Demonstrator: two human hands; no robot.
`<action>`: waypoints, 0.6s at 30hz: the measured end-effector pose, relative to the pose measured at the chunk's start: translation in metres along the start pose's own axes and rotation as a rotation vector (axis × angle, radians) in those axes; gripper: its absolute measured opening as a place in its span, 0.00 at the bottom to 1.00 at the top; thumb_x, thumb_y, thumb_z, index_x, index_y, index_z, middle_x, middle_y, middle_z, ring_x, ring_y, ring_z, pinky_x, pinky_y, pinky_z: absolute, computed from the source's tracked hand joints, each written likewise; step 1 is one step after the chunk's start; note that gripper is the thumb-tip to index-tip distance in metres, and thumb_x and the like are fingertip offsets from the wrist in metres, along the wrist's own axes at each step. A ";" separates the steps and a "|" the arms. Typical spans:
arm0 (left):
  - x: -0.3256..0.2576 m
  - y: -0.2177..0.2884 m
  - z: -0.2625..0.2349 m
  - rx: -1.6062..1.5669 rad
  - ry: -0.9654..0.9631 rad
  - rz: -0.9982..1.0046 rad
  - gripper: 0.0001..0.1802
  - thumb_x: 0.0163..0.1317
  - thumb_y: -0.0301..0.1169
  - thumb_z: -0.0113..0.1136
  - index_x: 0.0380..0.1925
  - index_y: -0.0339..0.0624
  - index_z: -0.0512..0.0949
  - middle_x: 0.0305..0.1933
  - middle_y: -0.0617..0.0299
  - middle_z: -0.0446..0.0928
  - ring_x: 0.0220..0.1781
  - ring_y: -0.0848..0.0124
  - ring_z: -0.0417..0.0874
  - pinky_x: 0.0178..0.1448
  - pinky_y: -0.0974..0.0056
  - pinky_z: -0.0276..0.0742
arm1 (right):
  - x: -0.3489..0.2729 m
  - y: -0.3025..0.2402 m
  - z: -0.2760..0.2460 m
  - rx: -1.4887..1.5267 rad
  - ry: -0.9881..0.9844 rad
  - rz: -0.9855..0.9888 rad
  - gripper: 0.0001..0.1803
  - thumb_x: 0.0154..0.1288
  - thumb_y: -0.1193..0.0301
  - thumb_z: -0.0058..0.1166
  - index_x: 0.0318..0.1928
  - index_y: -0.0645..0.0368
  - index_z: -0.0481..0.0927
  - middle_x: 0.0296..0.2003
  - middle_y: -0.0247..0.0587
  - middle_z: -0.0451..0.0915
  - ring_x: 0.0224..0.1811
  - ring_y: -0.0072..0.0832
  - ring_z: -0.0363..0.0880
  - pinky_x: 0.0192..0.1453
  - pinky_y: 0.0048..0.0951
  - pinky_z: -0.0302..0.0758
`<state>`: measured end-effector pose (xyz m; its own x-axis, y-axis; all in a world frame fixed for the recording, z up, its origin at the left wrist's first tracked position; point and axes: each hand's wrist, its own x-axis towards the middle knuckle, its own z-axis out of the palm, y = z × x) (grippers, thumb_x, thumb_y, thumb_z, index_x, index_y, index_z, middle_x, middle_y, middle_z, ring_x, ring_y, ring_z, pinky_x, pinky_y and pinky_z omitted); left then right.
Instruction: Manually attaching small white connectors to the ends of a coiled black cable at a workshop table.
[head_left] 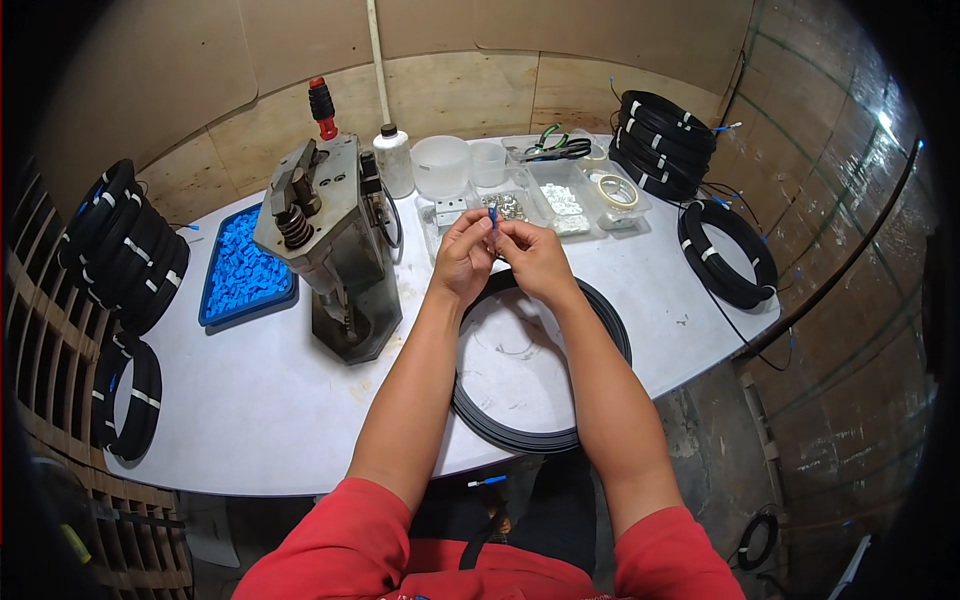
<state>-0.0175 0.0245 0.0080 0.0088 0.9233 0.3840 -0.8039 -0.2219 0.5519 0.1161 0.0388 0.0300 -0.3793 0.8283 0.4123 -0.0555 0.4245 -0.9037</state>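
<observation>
- Fingertips of the left hand (pixel 463 252) and right hand (pixel 530 255) are pinched together on a small blue connector piece (pixel 492 213), held up between both hands above the table; whether the cable end is already seated in it is too small to tell.
- Both hands hover over the far arc of a loose black cable coil (pixel 540 425), which lies flat on the white table (pixel 250 400) just in front of the person and overhangs the near edge.
- Just beyond the hands: clear plastic trays (pixel 560 200) with small white and metallic parts, a roll of tape (pixel 617 190), green-handled cutters (pixel 552 148), a round tub (pixel 441 165) and a white bottle (pixel 393 158).
- Left of the hands stands a grey hand press (pixel 335 240) with a red-tipped lever; further left, a blue tray of blue connector parts (pixel 243 268).
- Bundled black cable coils sit at the far left (pixel 125 245), near left (pixel 130 395), far right (pixel 665 145) and right (pixel 728 252).
- Risk, as judged: the piece is tiny and held only by fingertips, so a slip could drop it into the coil or off the table edge.
- Risk: the overhanging coil could slide toward the lap if a forearm tugs it.
</observation>
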 end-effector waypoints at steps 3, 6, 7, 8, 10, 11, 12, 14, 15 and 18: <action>0.002 -0.002 -0.002 0.005 -0.016 0.010 0.08 0.65 0.27 0.57 0.44 0.42 0.76 0.44 0.60 0.79 0.45 0.69 0.79 0.52 0.61 0.76 | -0.001 -0.003 -0.002 -0.044 -0.003 0.004 0.10 0.68 0.69 0.57 0.42 0.64 0.83 0.29 0.31 0.82 0.32 0.15 0.73 0.38 0.22 0.72; 0.001 -0.001 -0.003 0.011 0.001 0.021 0.08 0.65 0.28 0.57 0.44 0.43 0.77 0.44 0.61 0.79 0.46 0.68 0.79 0.53 0.60 0.76 | 0.000 0.001 -0.003 -0.096 -0.030 0.016 0.11 0.68 0.68 0.57 0.41 0.64 0.83 0.28 0.31 0.81 0.31 0.16 0.72 0.37 0.22 0.72; 0.001 0.000 -0.003 0.007 0.001 0.019 0.08 0.64 0.28 0.57 0.44 0.44 0.77 0.44 0.61 0.79 0.46 0.68 0.79 0.53 0.60 0.76 | 0.000 0.000 -0.002 -0.096 -0.031 0.016 0.11 0.68 0.68 0.57 0.41 0.64 0.83 0.28 0.31 0.81 0.31 0.16 0.72 0.37 0.22 0.72; 0.000 0.000 -0.004 0.002 0.000 0.016 0.08 0.64 0.28 0.58 0.44 0.44 0.77 0.44 0.60 0.79 0.46 0.68 0.80 0.53 0.60 0.77 | -0.001 -0.001 -0.001 -0.088 -0.030 0.018 0.11 0.68 0.68 0.57 0.42 0.64 0.83 0.28 0.31 0.81 0.31 0.16 0.72 0.37 0.22 0.71; 0.000 0.001 -0.004 -0.005 -0.010 0.007 0.09 0.64 0.28 0.58 0.44 0.44 0.77 0.44 0.60 0.79 0.46 0.68 0.80 0.53 0.60 0.77 | -0.001 -0.002 -0.001 -0.080 -0.028 0.019 0.11 0.68 0.67 0.56 0.42 0.64 0.83 0.27 0.31 0.80 0.31 0.16 0.71 0.37 0.22 0.71; 0.000 0.001 -0.003 -0.012 -0.021 -0.003 0.09 0.64 0.27 0.58 0.44 0.44 0.77 0.44 0.60 0.79 0.46 0.67 0.80 0.53 0.59 0.77 | -0.002 -0.002 -0.001 -0.087 -0.018 0.012 0.11 0.68 0.67 0.56 0.42 0.64 0.82 0.27 0.31 0.80 0.30 0.15 0.71 0.36 0.22 0.71; -0.001 0.001 -0.001 -0.013 -0.021 -0.003 0.09 0.64 0.27 0.58 0.44 0.44 0.77 0.44 0.60 0.79 0.46 0.67 0.80 0.53 0.59 0.77 | -0.002 -0.002 -0.001 -0.095 -0.009 0.004 0.11 0.68 0.67 0.56 0.42 0.64 0.82 0.26 0.30 0.79 0.30 0.15 0.70 0.36 0.22 0.70; -0.001 0.000 0.001 -0.033 -0.012 0.007 0.10 0.64 0.26 0.59 0.46 0.41 0.78 0.43 0.61 0.80 0.43 0.72 0.79 0.49 0.65 0.75 | -0.002 -0.003 -0.002 -0.109 -0.016 0.001 0.12 0.68 0.67 0.56 0.43 0.63 0.82 0.26 0.30 0.79 0.29 0.15 0.70 0.35 0.22 0.70; -0.001 0.000 0.001 -0.033 -0.012 0.006 0.10 0.64 0.26 0.59 0.46 0.41 0.78 0.43 0.61 0.80 0.43 0.72 0.79 0.49 0.65 0.75 | -0.002 -0.003 -0.002 -0.123 -0.023 -0.003 0.12 0.68 0.67 0.57 0.43 0.63 0.82 0.26 0.30 0.79 0.29 0.14 0.69 0.34 0.21 0.70; -0.002 0.000 0.001 -0.047 0.006 0.023 0.10 0.65 0.26 0.58 0.46 0.40 0.78 0.43 0.61 0.80 0.43 0.71 0.79 0.49 0.65 0.75 | -0.002 -0.003 -0.001 -0.136 -0.010 -0.012 0.12 0.68 0.67 0.57 0.44 0.63 0.82 0.25 0.29 0.79 0.28 0.14 0.69 0.34 0.21 0.70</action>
<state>-0.0165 0.0225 0.0081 -0.0129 0.9199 0.3919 -0.8308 -0.2279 0.5077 0.1179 0.0366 0.0325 -0.3889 0.8195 0.4210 0.0652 0.4803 -0.8747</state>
